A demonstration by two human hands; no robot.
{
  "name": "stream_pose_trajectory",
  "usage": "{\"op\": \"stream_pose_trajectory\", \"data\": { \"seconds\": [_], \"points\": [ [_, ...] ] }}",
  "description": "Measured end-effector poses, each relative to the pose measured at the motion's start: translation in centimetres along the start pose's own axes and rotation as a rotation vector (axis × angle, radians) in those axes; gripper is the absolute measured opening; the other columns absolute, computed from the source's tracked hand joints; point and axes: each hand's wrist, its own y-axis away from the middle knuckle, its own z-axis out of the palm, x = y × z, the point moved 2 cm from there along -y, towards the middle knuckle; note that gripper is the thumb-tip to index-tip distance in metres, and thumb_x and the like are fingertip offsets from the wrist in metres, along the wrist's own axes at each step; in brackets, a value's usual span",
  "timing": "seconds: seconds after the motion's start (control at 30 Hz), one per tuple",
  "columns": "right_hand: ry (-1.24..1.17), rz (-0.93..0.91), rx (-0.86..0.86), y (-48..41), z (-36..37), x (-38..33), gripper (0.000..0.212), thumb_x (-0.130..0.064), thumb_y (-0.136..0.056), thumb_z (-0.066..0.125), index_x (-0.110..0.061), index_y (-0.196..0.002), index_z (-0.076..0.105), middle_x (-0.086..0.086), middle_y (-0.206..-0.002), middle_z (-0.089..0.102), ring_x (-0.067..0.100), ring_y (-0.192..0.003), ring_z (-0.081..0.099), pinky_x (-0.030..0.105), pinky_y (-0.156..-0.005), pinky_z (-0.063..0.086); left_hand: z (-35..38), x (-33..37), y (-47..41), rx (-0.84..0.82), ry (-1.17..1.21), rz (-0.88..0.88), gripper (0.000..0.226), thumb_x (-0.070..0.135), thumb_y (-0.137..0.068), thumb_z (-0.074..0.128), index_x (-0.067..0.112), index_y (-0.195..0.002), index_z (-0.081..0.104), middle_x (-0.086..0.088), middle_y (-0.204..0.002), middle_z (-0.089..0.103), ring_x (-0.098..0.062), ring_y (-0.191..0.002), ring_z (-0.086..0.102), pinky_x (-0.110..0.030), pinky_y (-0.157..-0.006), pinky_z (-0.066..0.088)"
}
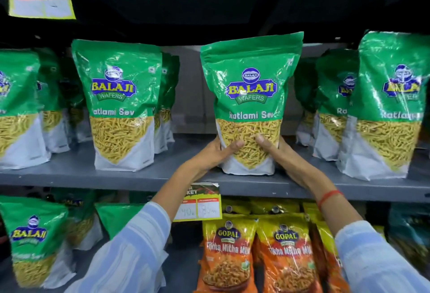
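Note:
A green and white Balaji Ratlami Sev pouch [250, 97] stands upright on the grey middle shelf [76, 176]. My left hand [215, 153] grips its lower left side, thumb across the front. My right hand [277, 153] grips its lower right side, thumb on the front too. The fingers of both hands are hidden behind the pouch. A red thread circles my right wrist.
Several matching Balaji pouches [121, 106] line the same shelf left and right [386, 106]. Orange Gopal packets [286, 253] and more Balaji pouches [32, 239] fill the shelf below. A yellow price tag [200, 206] hangs on the shelf edge; another tag [39, 1] hangs above.

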Motion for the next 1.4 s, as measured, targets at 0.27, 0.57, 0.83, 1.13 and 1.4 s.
{"op": "stream_pose_trajectory", "data": {
  "seconds": [0.27, 0.57, 0.83, 1.13, 1.4],
  "points": [
    [0.032, 0.019, -0.033, 0.2, 0.1, -0.4, 0.093, -0.078, -0.058, 0.066, -0.038, -0.136, 0.036, -0.024, -0.127, 0.056, -0.012, -0.111, 0.059, 0.005, -0.084, 0.048, -0.2, -0.1, 0.5, 0.035, 0.02, 0.007, 0.097, 0.079, -0.042, 0.07, 0.033, -0.124, 0.046, 0.025, -0.113, 0.06, 0.018, -0.096, 0.06, -0.004, -0.082, 0.048],
    [0.024, 0.145, -0.018, 0.2, -0.2, -0.5, 0.084, -0.079, -0.048, 0.071, -0.042, -0.12, 0.048, -0.029, -0.111, 0.064, -0.014, -0.097, 0.064, 0.003, -0.079, 0.049, -0.8, -1.3, -0.1, 0.032, 0.112, -0.003, 0.101, 0.066, -0.047, 0.077, 0.023, -0.133, 0.048, 0.017, -0.116, 0.066, 0.007, -0.1, 0.066, -0.01, -0.082, 0.052],
    [-0.045, 0.147, 0.154, 0.0, -1.4, 0.7, 0.092, -0.076, -0.061, 0.069, -0.024, -0.135, 0.05, -0.003, -0.132, 0.065, 0.016, -0.122, 0.061, 0.045, -0.112, 0.04, -0.8, -0.7, 0.5, 0.089, 0.075, 0.069, 0.105, 0.066, -0.053, 0.077, 0.026, -0.141, 0.037, 0.006, -0.136, 0.057, 0.002, -0.117, 0.059, -0.022, -0.098, 0.05],
    [0.364, -0.299, 0.784, 4.1, -1.8, -1.7, 0.047, -0.031, -0.099, 0.046, -0.006, -0.14, 0.04, 0.012, -0.146, 0.047, 0.021, -0.133, 0.044, 0.027, -0.111, 0.034, 5.0, 3.7, 1.9, 0.644, -0.895, 0.663, 0.096, 0.058, -0.091, 0.043, 0.018, -0.146, -0.024, 0.006, -0.155, -0.032, -0.012, -0.147, -0.02, -0.035, -0.121, -0.011],
    [0.577, -0.478, 0.966, 9.4, -12.8, -2.0, 0.087, -0.058, -0.092, 0.044, 0.004, -0.148, 0.02, 0.023, -0.16, 0.017, 0.028, -0.149, 0.016, 0.024, -0.121, 0.01, 16.5, 6.0, -3.1, 0.411, -0.544, 0.509, 0.094, 0.061, -0.088, 0.039, 0.011, -0.15, -0.011, -0.001, -0.159, -0.016, -0.012, -0.148, -0.014, -0.033, -0.121, -0.008]
  ]
}}
